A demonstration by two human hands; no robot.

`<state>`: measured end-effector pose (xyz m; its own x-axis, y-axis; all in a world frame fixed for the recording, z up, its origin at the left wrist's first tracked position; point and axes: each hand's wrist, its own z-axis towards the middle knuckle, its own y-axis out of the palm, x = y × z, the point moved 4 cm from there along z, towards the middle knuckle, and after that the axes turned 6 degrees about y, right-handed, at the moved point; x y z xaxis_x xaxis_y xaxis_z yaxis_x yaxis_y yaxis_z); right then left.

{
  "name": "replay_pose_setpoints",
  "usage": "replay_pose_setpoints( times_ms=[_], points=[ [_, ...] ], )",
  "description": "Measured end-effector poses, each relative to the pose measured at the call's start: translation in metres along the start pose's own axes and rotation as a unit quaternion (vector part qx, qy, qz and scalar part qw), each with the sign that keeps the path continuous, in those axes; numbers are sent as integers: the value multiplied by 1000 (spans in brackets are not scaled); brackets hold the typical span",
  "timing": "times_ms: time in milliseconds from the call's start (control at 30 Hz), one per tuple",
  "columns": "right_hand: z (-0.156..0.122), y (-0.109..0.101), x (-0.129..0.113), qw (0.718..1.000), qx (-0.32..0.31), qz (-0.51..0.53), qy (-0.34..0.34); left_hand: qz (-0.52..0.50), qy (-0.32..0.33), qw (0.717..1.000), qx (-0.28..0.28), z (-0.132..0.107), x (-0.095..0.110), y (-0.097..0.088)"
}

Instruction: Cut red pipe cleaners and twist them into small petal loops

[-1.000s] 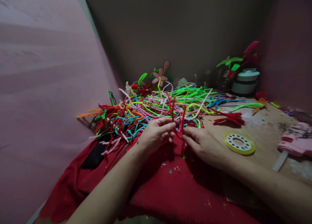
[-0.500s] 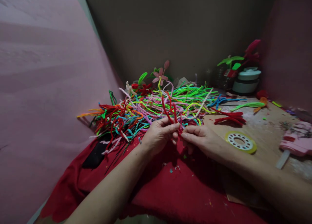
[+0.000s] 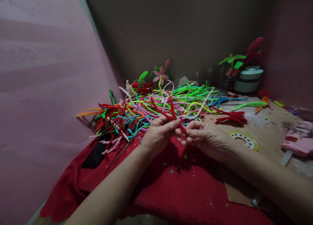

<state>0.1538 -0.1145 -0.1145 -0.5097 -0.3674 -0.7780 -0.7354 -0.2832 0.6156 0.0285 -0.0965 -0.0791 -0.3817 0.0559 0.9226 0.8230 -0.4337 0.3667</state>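
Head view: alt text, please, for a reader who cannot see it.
The left hand and right hand pinch a bent red pipe cleaner above a red cloth. Behind them lies a tangled pile of multicoloured pipe cleaners.

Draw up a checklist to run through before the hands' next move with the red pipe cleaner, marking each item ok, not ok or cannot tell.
1. Left hand pinches the red pipe cleaner: ok.
2. Right hand pinches it too, with the fingers of both hands meeting: ok.
3. Its free ends are clear of the pile of pipe cleaners: cannot tell, they overlap the pile in the view.
4. Red cloth lies beneath the hands: ok.
5. Glue gun lies apart from both hands: ok.
6. Tape roll fully in sight: not ok, the right hand hides part of it.
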Motion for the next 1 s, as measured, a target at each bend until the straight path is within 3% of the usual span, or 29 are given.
replay_pose_setpoints(
  times_ms=[367, 667, 800, 1000],
  points=[
    [-4, 1, -2, 998, 52, -9, -19, 63, 22, 997, 37, -3, 4, 3],
    [-2, -1, -4, 1000, 18, 11, -10, 54, 28, 995, 78, -4, 3, -5],
    [-2, 0, -1, 999, -7, -43, 16, 63, 24, 994, 87, -4, 2, -6],
    [-2, 2, 4, 996, -7, -76, 35, 84, 35, 994, 63, -4, 1, -2]
  ],
)
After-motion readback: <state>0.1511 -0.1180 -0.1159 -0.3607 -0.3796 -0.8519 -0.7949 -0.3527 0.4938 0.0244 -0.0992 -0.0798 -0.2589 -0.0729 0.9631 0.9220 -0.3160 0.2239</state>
